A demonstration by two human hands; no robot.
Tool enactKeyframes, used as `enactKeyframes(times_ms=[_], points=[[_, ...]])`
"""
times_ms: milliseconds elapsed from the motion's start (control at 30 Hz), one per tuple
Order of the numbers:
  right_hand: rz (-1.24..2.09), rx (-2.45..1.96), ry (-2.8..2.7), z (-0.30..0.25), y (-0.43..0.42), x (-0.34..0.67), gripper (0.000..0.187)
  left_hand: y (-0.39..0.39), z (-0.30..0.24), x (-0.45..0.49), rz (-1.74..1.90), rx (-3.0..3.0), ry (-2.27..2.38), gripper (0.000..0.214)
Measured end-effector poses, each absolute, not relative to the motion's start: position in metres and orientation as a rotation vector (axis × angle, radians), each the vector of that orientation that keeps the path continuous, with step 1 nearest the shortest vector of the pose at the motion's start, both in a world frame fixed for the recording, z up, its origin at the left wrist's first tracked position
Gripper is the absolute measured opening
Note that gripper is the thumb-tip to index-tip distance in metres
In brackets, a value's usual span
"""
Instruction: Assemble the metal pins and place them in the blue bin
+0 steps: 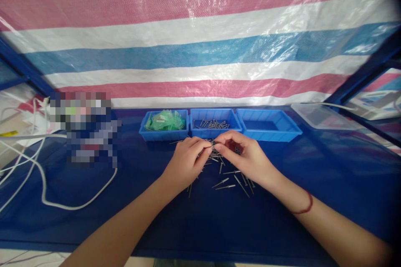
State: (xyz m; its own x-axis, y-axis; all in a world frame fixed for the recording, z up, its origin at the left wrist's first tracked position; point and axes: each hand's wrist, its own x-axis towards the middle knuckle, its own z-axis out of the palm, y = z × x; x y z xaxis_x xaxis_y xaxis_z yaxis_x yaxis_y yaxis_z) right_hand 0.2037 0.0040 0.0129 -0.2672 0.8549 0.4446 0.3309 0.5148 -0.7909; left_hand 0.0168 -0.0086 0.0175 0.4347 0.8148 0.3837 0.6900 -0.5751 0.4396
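Observation:
Over a loose pile of metal blind rivets (215, 153) on the blue table, my two hands meet at the fingertips. My left hand (191, 156) is closed in a pinch, thumb against forefinger. My right hand (242, 154) also pinches, its thumb and forefinger almost touching the left ones. A small metal piece, which looks like a blind rivet (213, 144), shows between the fingertips; most of it is hidden. Several more rivets (242, 185) lie scattered in front of the right hand, and others stick out beneath the left.
Behind my hands stand three blue bins: a left bin (163, 134) with green plastic bags, a middle bin (214, 133) with rivets, and a right bin (269, 135). A clear plastic lid (318, 116) lies at back right. White cables (62, 207) loop across the left; a striped sheet (200, 54) hangs behind.

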Motion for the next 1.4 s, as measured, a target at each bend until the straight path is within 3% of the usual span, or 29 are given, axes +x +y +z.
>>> enactKeyframes(times_ms=[633,867,1100,1400], points=[[0.576,-0.973,-1.934,0.011,0.007,0.204,0.017,-0.008,0.024,0.016,1.016,2.365,1.439,0.013],[0.112,-1.039,-1.933,0.011,0.029,0.211,0.019,-0.01,0.022,0.019,1.011,2.316,1.453,0.015],[-0.301,-1.312,-1.987,0.008,0.043,0.214,0.035,-0.015,0.02,0.023,0.877,2.405,1.41,0.015],[-0.023,-1.155,-2.034,0.013,0.023,0.216,0.022,-0.01,0.021,0.016,0.781,2.438,1.442,0.018]])
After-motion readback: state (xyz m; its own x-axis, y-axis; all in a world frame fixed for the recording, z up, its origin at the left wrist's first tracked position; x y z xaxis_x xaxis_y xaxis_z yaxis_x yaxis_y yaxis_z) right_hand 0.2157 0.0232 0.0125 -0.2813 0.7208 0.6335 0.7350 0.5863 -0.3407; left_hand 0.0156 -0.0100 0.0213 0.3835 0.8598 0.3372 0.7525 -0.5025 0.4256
